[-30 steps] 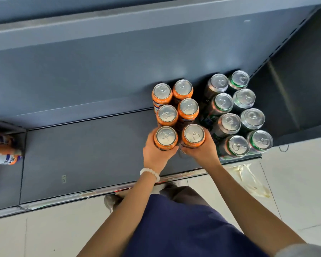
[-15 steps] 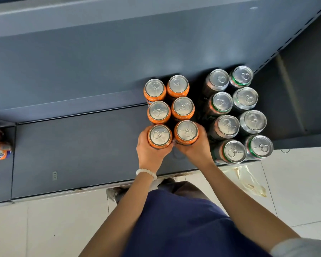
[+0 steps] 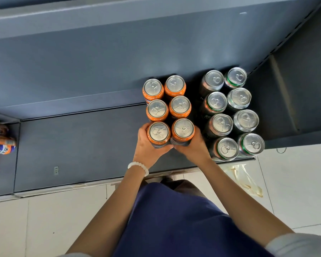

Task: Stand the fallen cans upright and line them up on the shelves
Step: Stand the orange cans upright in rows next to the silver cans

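Note:
Several orange cans stand upright in two columns on the dark grey shelf [image 3: 78,145]. My left hand [image 3: 146,149] grips the front left orange can [image 3: 158,132]. My right hand [image 3: 193,147] grips the front right orange can [image 3: 183,129]. Both front cans stand side by side, touching. Behind them stand the other orange cans [image 3: 168,99]. To the right, several silver and green cans [image 3: 233,112] stand upright in two columns. At the far left edge an orange and white can [image 3: 1,145] lies on its side.
The shelf's back wall [image 3: 100,62] rises behind the cans, and an upper shelf edge [image 3: 119,12] overhangs. A shelf side panel [image 3: 285,101] stands to the right. A crumpled plastic bag [image 3: 246,180] lies on the white tiled floor.
Both hands stay on the two front orange cans. The front cans have come closer to the row behind them. The view has shifted slightly.

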